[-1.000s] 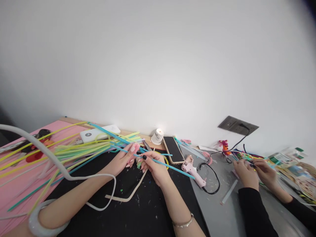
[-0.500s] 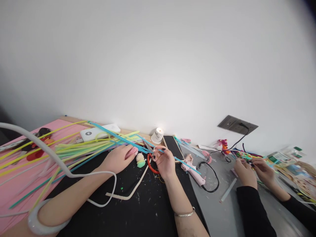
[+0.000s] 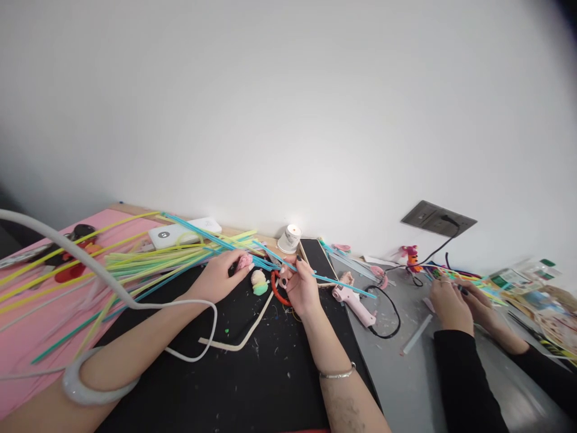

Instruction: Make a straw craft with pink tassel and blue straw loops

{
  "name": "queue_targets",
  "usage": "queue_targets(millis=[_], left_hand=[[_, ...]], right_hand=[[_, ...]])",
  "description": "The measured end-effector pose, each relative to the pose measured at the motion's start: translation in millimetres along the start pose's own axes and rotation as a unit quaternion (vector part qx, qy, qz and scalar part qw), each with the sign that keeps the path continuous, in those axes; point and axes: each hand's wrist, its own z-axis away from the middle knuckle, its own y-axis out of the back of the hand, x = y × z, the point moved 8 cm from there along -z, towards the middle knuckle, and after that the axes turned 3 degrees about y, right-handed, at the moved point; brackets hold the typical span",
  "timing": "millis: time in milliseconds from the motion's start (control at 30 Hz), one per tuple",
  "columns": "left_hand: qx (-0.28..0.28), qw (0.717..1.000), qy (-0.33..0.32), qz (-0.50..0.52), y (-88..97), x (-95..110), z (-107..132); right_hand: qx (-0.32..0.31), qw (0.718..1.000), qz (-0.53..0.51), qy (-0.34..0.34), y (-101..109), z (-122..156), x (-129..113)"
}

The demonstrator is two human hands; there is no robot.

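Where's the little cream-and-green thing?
In the head view, the little cream-and-green thing lies on the black mat between the left hand and the right hand, just left of the curved red piece.

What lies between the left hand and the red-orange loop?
Head view: a small cream-and-green piece lies between the left hand and the red-orange loop; blue pipe cleaners run just behind it.

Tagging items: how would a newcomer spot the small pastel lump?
Find the black mat. Toward its far edge, between the left hand and right hand, lies a small rounded lump. Unlike the slim red loop beside it, it is chunky, pale above and mint green below.
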Motion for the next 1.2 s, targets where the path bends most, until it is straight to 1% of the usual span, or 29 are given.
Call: queue_targets(millis=[100, 167, 233, 367, 533, 600, 667, 733, 767, 833, 867, 900, 933, 1000, 1067, 1133, 1200], left_hand=[[-0.029, 0.999, 0.020, 0.029, -3.8, 1, 0], [-0.039, 0.997, 0.039, 0.044, -5.3, -2, 0], [-0.029, 0.997, 0.060, 0.038, -3.9, -9, -1], [0.013, 0.997, 0.081, 0.003, 2.4, -21, -3], [-0.005, 0.994, 0.103, 0.021, -2.0, -27, -2], [0.017, 0.994, 0.102, 0.040, 1.1, -26, -2], [0.054, 0.988, 0.113, 0.086, 6.7, -27, -3], [0.073, 0.969, 0.149, 0.184, 7.5, -33, -3], [0.069, 0.950, 0.173, 0.249, 4.7, -37, -3], [0.046, 0.901, 0.220, 0.372, -4.8, -43, -1], [0.033, 0.877, 0.237, 0.417, -9.5, -44, 0], [0.020, 0.859, 0.248, 0.448, -13.3, -44, 0], [0.010, 0.847, 0.256, 0.467, -16.0, -44, 1], [-0.004, 0.834, 0.267, 0.483, -19.3, -43, 2], [-0.012, 0.830, 0.274, 0.485, -20.8, -41, 2], [-0.017, 0.833, 0.274, 0.480, -21.6, -39, 2], [-0.014, 0.844, 0.266, 0.466, -20.7, -38, 2]], right_hand=[[-0.002, 1.000, -0.001, 0.000, 2, -1, 1], [-0.001, 1.000, -0.001, -0.002, 4, -1, 2], [0.001, 1.000, 0.000, -0.004, 6, -2, 3], [0.003, 1.000, 0.003, -0.003, 6, -1, 3], [0.006, 1.000, 0.005, -0.002, 5, -1, 2], [0.007, 1.000, 0.005, -0.005, 5, -1, 2], [0.007, 1.000, -0.002, -0.007, 5, -1, 1], [0.006, 1.000, -0.013, -0.005, 5, -1, 0], [0.006, 1.000, -0.018, -0.002, 5, -1, -1], [0.005, 1.000, -0.027, 0.001, 6, -2, -2], [0.007, 1.000, -0.030, -0.001, 6, -2, -2], [0.011, 0.999, -0.032, -0.003, 7, -2, -2], [0.017, 0.999, -0.034, -0.006, 8, -2, -1], [0.028, 0.999, -0.037, -0.011, 10, -2, 0], [0.033, 0.999, -0.039, -0.011, 11, -3, 0], [0.029, 0.999, -0.040, -0.010, 11, -3, 1], [0.023, 0.999, -0.040, -0.008, 11, -3, 1]])
